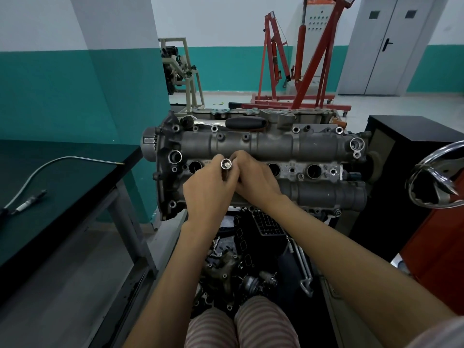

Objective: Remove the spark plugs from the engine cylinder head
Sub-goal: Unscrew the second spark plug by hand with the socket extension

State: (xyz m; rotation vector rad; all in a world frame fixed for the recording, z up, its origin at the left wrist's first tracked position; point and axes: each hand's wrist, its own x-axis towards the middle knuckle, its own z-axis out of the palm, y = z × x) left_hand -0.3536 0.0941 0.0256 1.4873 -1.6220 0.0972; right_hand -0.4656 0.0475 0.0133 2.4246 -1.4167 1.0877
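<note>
From the head camera, the left hand (209, 189) grips a spark plug socket (226, 165) standing over the cylinder head (313, 144), apparently at the second plug well; the right hand (253, 175) curls round its lower part. Best to keep the socket upright and lift straight, so any plug inside doesn't drop.

We find three plug wells open on the cylinder head (263, 144): one (195, 167) at its left end and two (313, 171) toward its right end. Our hands (233, 179) cover its middle. A black-handled tool (244, 122) lies along its far edge, and a chrome ring (437, 179) crowds its right end.
</note>
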